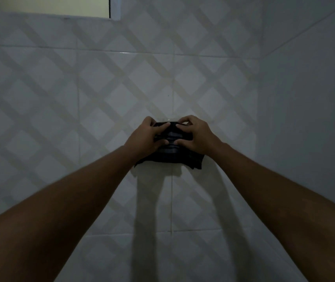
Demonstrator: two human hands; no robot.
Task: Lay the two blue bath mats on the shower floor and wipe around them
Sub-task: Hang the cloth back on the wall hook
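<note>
A dark folded cloth (172, 157) with faint lighter stripes is pressed flat against the tiled wall (81, 102) straight ahead. My left hand (148, 137) lies on its left half and my right hand (193, 137) on its right half, fingers spread and curled onto the fabric. The fingertips of the two hands nearly meet at the cloth's middle. The cloth's lower corners stick out below my wrists. No blue bath mat and no shower floor show in this view.
The wall carries a pale diamond lattice pattern and meets a plain side wall (309, 119) at a corner on the right. A window frame (113, 9) sits at the top left. The room is dim, and my arms cast shadows below the cloth.
</note>
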